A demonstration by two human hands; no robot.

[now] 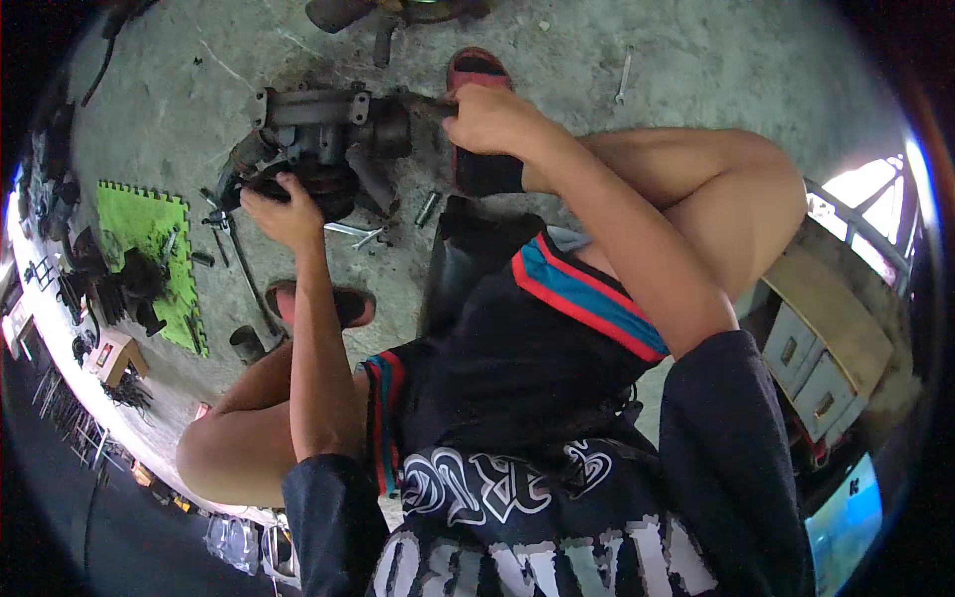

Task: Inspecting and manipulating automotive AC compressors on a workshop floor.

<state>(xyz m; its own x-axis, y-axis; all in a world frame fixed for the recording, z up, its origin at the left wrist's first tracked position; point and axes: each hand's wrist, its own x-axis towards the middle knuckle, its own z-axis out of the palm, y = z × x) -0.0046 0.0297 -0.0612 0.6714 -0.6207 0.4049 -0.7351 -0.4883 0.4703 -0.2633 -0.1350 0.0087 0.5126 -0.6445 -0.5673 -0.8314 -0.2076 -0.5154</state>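
On the concrete floor in front of me rests a dark, greasy engine part [318, 141], which looks like a turbocharger with flanged pipes. My left hand [284, 211] curls over its round near housing, fingers on the dark rim. A dark bar [423, 103] sticks out from the part's right side. Around the end of that bar my right hand [487, 117] is closed; whether it is a tool handle or belongs to the part I cannot tell. Shiny wrenches [356, 235] lie partly under the near side, and a metal socket [428, 209] is just right of them.
A green foam mat [129, 204] with dark parts lies left. Beside it are a long-handled tool [247, 274] and a cylindrical metal piece [246, 344]. Another wrench [625, 78] lies far right. More dark metal parts [383, 35] sit beyond. A drawer cabinet [811, 363] stands right.
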